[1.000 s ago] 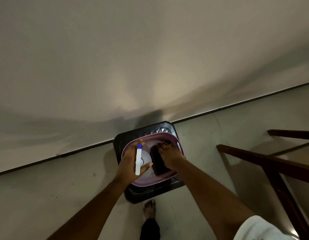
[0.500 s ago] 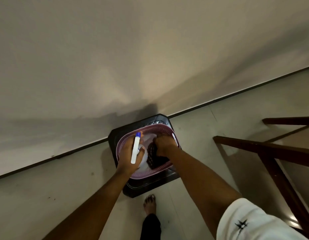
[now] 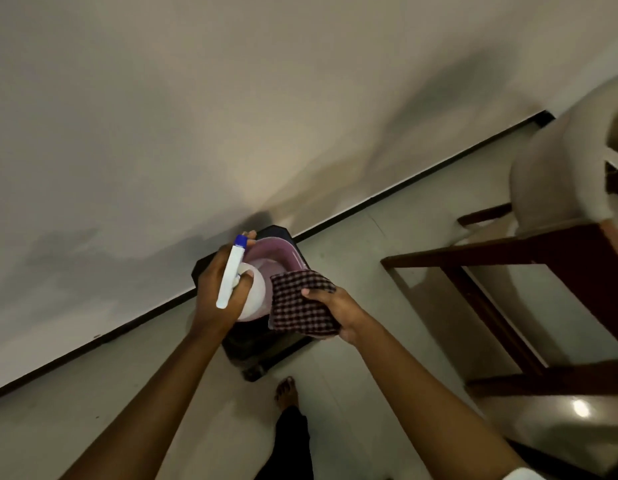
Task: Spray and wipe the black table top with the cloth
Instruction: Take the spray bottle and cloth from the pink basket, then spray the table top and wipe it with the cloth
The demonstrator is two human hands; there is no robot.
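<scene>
My left hand grips a white spray bottle with a blue-tipped nozzle, lifted above the pink basket. My right hand holds a dark checked cloth, which hangs just to the right of the bottle. The basket sits on a small black table against the wall. Only the table's near edge and far corner show; the rest is hidden by the basket, bottle and cloth.
A dark wooden chair frame with a pale cushion stands to the right. My bare foot rests on the pale tiled floor just in front of the table. A black skirting line runs along the wall.
Both hands were down in the basket. They have risen out of it, the left with the spray bottle and the right with the cloth. The view has swung, showing more of the chair.
</scene>
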